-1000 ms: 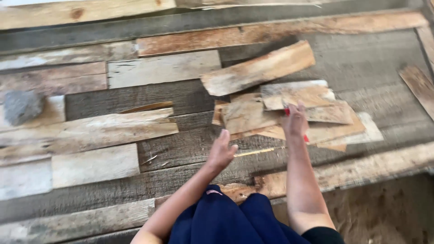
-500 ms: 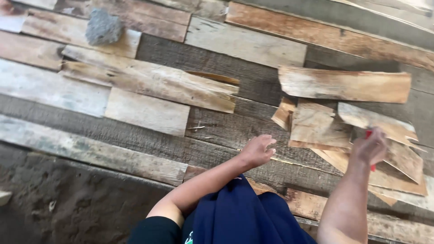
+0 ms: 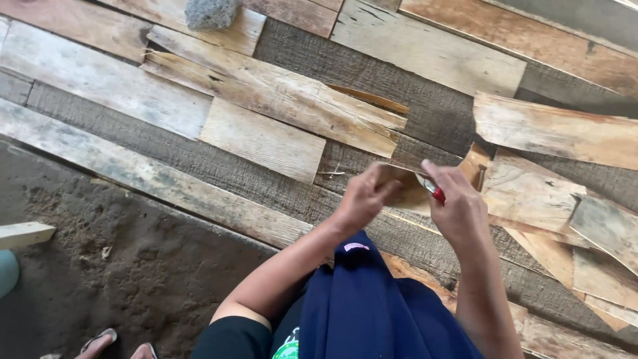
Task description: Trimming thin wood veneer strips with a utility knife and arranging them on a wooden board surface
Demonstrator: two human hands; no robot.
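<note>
A thin wood piece (image 3: 404, 189) is held up between the two hands, above the weathered plank floor (image 3: 425, 66) and just left of a loose heap of wood slabs (image 3: 531, 193). The fingers of the left hand (image 3: 362, 199) are closed on its near left edge; those of the right hand (image 3: 458, 209) are curled around a small red-handled tool (image 3: 433, 191), whose tip is pressed against the piece, though its blade is too blurred to be made out. For the work to be done well, the piece is best gripped firmly at the edge farthest from the tool's tip, the left fingers being kept out of the tool's path, and the pressure is best directed away from the body and the dark blue garment (image 3: 372, 312) below. A slip seems likely if the thin wood is allowed to flex. A grey stone (image 3: 211, 12) lies far off to the left on the planks, and bare earth (image 3: 113, 266) is seen at the near left.
</note>
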